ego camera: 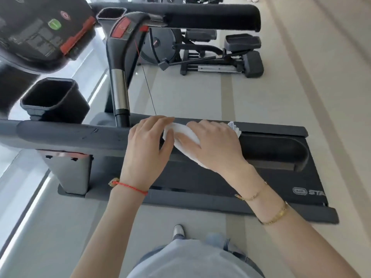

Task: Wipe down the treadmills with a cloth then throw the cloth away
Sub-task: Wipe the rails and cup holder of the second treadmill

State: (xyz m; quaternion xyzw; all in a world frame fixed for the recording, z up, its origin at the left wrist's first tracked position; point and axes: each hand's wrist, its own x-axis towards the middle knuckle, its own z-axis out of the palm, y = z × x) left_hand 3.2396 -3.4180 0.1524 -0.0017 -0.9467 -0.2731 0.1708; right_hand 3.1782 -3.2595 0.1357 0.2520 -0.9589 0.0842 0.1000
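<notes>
A black treadmill fills the view, and its near padded handrail (pixel 66 135) runs left to right across the middle. A white cloth (pixel 181 135) is wrapped over this handrail. My right hand (pixel 216 145) lies over the cloth and grips it against the rail. Just to the left, my left hand (pixel 149 143) has its fingers over the rail and its thumb touching the cloth's left end. The dark running belt (pixel 261 177) lies below the hands. The console (pixel 40 35) sits at the upper left.
A second padded handrail (pixel 210 18) crosses the top. Two square cup holders (pixel 54 99) sit left of the upright. An elliptical machine (pixel 216 55) stands beyond on the pale floor (pixel 301 97). My shoe (pixel 178 230) is on the floor beside the treadmill deck.
</notes>
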